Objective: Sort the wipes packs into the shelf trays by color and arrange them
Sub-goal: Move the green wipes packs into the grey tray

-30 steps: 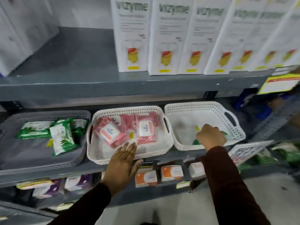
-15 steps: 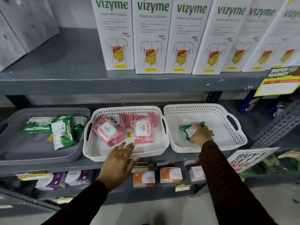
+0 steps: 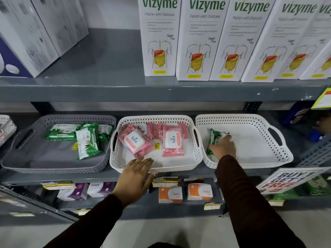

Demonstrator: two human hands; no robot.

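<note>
Grey shelving carries three trays in a row. At nine o'clock, the grey tray [image 3: 35,163] holds green packs [image 3: 87,140]; the middle white tray [image 3: 154,167] holds pink packs [image 3: 172,140]. One stray green pack [image 3: 215,138] lies in the right tray [image 3: 250,158] at three o'clock, the right hand [image 3: 223,149] closed on it. The left hand [image 3: 134,178] rests on the middle rim, fingers together. Sorting looks nearly done; tidying remains.

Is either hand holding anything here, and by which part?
Right hand grips the green wipes pack by its near end. Left hand rests open, holding nothing.
</note>
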